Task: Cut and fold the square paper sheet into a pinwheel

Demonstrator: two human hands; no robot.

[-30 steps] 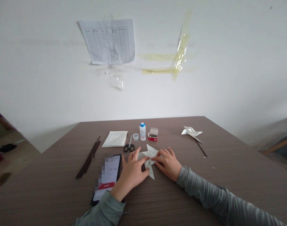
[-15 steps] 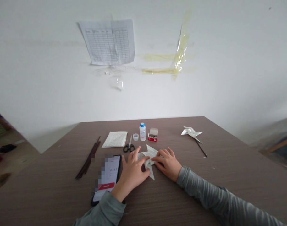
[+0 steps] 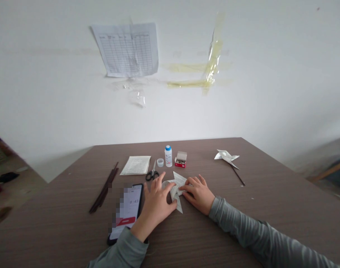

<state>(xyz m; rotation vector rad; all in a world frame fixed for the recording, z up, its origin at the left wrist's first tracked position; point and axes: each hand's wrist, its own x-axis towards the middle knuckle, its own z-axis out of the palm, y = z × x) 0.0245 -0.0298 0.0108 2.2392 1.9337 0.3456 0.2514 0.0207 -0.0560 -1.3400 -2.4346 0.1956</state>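
The left hand [image 3: 155,204] spreads wide, pinching nothing; the right hand [image 3: 199,194] curls, grip unclear. Between their fingertips, the white printed-paper pinwheel [image 3: 175,191] looks light, easily creased, best held centrally.

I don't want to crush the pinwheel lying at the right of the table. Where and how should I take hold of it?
Take the dark stick near its free end, probably in a pinch with the right hand, coming from the near side. The stick is thin and points toward you, away from the folded paper vanes, which look easy to crumple.
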